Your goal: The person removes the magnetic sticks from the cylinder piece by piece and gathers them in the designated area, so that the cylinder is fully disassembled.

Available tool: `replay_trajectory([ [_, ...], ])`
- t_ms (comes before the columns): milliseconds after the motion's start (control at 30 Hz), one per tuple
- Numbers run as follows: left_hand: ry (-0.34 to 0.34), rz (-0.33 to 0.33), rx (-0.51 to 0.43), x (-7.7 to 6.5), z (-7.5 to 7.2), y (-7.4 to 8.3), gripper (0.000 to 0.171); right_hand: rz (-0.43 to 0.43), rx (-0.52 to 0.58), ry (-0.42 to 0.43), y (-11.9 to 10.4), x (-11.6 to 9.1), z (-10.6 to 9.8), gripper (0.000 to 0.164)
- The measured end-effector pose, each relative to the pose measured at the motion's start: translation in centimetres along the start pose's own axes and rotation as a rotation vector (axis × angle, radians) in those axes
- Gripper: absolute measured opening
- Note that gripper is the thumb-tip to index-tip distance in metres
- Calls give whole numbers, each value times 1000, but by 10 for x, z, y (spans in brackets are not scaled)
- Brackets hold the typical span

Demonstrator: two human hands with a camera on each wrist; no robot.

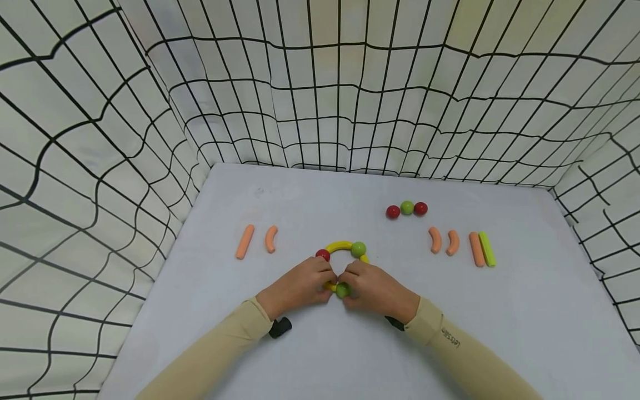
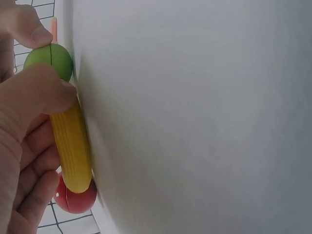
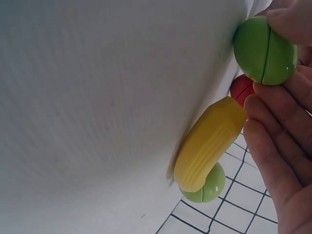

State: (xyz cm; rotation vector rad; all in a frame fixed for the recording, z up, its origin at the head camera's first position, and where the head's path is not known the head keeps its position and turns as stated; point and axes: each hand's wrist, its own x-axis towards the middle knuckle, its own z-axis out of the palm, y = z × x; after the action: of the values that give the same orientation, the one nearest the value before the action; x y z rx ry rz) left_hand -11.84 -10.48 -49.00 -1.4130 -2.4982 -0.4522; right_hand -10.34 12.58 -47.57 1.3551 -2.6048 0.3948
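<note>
A ring of yellow curved ribbed pieces and balls lies on the table in front of me. My left hand (image 1: pixel 306 280) pinches the ring's left yellow piece (image 2: pixel 73 146), its thumb close to where that piece meets a green ball (image 1: pixel 343 290). That near green ball is pinched by my right hand (image 1: pixel 375 286). A red ball (image 1: pixel 323 254) touches the far end of the left piece. At the back, another yellow piece (image 1: pixel 340 245) spans from the red ball to a second green ball (image 1: pixel 358 249). The right yellow piece (image 3: pixel 209 146) lies beside my right fingers.
Behind the ring are two red balls (image 1: pixel 393 211) with a green ball (image 1: pixel 407 208) between them. Orange sticks (image 1: pixel 245 241) and curved pieces (image 1: pixel 435 240) lie left and right, plus a lime stick (image 1: pixel 487 249). Black netting (image 1: pixel 340 116) surrounds the white table (image 1: pixel 320 361).
</note>
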Motion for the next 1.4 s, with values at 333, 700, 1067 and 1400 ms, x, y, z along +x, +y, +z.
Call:
replay_trajectory([
  [333, 15, 8, 34, 1, 0, 0, 16, 66, 72, -3, 4, -4, -8, 29],
  [700, -9, -7, 0, 1, 1, 0, 15, 197, 169, 35, 24, -14, -22, 34],
  [1067, -26, -18, -23, 2, 1, 2, 13, 317, 273, 107, 51, -19, -34, 36],
  [1400, -22, -8, 10, 1, 2, 4, 14, 470, 387, 180, 75, -15, -22, 35],
])
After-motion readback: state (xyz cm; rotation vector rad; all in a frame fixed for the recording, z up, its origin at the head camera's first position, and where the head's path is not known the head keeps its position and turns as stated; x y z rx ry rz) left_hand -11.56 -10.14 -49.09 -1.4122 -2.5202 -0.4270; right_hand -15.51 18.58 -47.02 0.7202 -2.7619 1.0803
